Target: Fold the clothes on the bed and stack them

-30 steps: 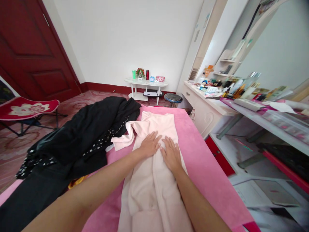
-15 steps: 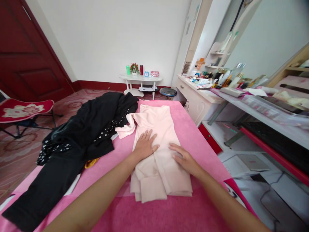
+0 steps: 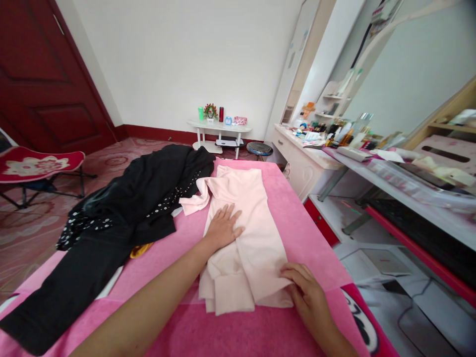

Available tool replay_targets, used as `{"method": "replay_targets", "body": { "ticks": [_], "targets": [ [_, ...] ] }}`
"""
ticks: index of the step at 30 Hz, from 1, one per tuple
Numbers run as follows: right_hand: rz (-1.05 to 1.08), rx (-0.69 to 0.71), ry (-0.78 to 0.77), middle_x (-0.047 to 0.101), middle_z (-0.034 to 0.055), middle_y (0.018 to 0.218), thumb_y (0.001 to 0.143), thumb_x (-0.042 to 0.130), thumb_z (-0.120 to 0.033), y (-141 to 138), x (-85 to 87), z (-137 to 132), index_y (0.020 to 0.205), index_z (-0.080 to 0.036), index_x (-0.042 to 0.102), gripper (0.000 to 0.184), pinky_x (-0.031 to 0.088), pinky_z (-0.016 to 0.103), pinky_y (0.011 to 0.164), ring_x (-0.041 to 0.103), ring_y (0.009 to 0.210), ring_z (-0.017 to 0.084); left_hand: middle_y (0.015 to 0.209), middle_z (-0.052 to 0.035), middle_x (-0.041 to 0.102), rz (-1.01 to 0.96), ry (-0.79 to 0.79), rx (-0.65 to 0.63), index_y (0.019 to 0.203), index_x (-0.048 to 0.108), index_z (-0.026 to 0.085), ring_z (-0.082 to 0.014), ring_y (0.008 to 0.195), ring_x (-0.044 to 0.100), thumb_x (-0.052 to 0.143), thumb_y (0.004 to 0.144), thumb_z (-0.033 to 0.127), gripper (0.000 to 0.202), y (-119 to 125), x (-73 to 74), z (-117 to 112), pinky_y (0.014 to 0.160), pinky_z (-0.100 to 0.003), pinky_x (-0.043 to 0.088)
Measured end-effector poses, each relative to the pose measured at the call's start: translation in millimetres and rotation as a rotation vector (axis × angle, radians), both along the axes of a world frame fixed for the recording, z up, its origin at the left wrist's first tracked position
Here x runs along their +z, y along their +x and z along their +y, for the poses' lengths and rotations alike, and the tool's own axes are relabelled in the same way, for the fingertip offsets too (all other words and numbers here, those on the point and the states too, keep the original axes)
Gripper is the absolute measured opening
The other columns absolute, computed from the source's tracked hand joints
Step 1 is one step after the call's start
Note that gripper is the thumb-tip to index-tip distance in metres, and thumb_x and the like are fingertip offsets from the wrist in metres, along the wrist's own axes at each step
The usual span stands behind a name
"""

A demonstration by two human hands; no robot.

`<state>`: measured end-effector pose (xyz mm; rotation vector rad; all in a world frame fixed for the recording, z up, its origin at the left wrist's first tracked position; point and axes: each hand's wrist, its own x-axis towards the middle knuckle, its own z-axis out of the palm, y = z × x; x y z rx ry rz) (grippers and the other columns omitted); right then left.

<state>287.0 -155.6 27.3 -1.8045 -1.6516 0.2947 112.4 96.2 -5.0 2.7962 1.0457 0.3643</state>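
Note:
A pale pink garment [image 3: 241, 213] lies lengthwise on the pink blanket [image 3: 308, 243] covering the bed. My left hand [image 3: 222, 227] rests flat on its middle, fingers spread. Down at the near right corner of the garment, my right hand [image 3: 307, 292] has its fingers curled on the hem. One sleeve of the garment is bunched at the upper left, next to a heap of black clothes [image 3: 141, 198].
The black clothes, some with white dots, spread over the bed's left half. A white dresser [image 3: 308, 158] crowded with bottles stands to the right. A small white table [image 3: 219, 131] is by the far wall. A red folding chair [image 3: 37, 166] and a dark red door are on the left.
My right hand has slid from the garment's middle down to its near right corner and curled on the hem. The left hand stays flat in place. The view pulled back.

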Motion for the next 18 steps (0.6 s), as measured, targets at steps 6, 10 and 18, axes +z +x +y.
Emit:
{"method": "replay_targets", "body": {
  "ticks": [6,10,18],
  "targets": [
    [-0.107,0.165,-0.115,0.063,0.0048,0.088,0.091,0.043,-0.03,7.5,15.8,-15.1,0.088,-0.022,0.061,0.019,0.042,0.031,0.079,0.057,0.086,0.019,0.153,-0.0059,0.02,-0.057,-0.01,0.004,0.142,0.032,0.027,-0.0277,0.14,0.015,0.031,0.088,0.06,0.063,-1.2,-1.4,0.4,0.112,-0.045,0.013],
    [-0.209,0.258,-0.263,0.058,0.0014,0.071,0.091,0.046,-0.034,-2.0,38.0,-6.1,0.069,-0.02,0.056,0.028,0.038,0.029,0.072,0.053,0.071,0.016,0.153,-0.0054,0.019,-0.09,-0.03,-0.023,0.139,0.036,0.029,-0.0286,0.14,0.015,0.035,0.087,0.06,0.06,-2.7,0.3,0.3,0.112,-0.047,0.014],
    [-0.092,0.069,0.078,0.064,0.008,0.107,0.091,0.041,-0.04,-7.7,48.9,141.2,0.103,-0.018,0.062,0.033,0.041,0.031,0.089,0.057,0.101,0.019,0.15,-0.0071,0.027,-0.198,-0.039,-0.018,0.133,0.045,0.028,-0.0291,0.138,0.022,0.045,0.087,0.052,0.052,-6.9,5.5,-4.8,0.111,-0.049,0.019]
  ]
}}
